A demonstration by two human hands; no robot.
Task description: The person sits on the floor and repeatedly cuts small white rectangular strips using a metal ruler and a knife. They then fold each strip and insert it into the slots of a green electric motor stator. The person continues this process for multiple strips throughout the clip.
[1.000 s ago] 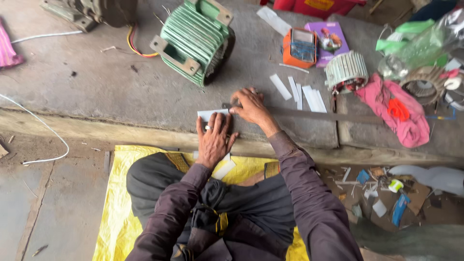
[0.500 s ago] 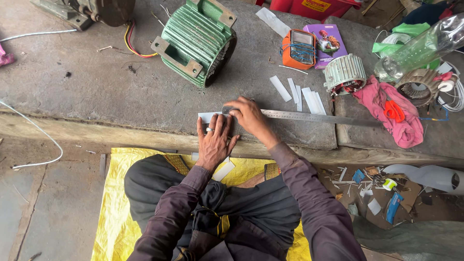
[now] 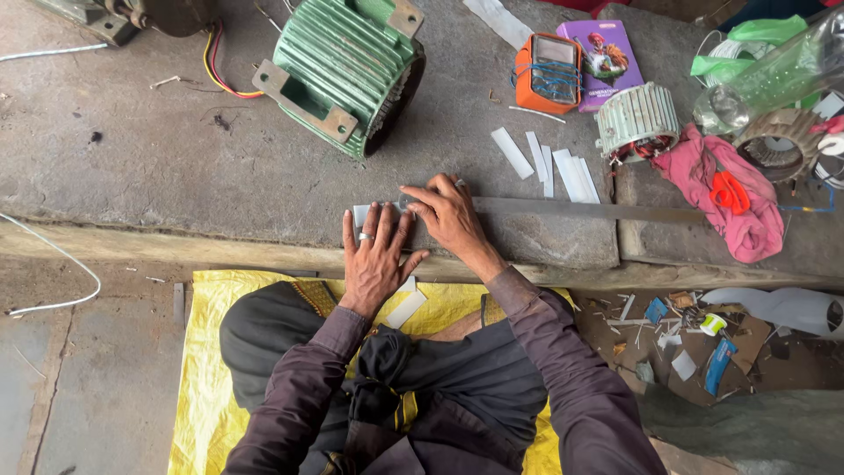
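Observation:
My left hand lies flat with its fingers spread on a pale sheet of paper at the front edge of the stone slab. There is a ring on one finger. Beside it, my right hand has curled fingers that press down the left end of a long metal ruler. The ruler runs to the right along the slab. Whether the right fingertips also hold a small tool is unclear. Several cut white paper strips lie just behind the ruler.
A green motor housing stands behind my hands. To the right are an orange multimeter, a purple booklet, a stator core, a pink cloth with orange scissors and a plastic bottle. I sit on a yellow mat.
Both hands stay on the sheet at the slab's edge. The right hand has settled onto the ruler's left end, and the view has shifted slightly.

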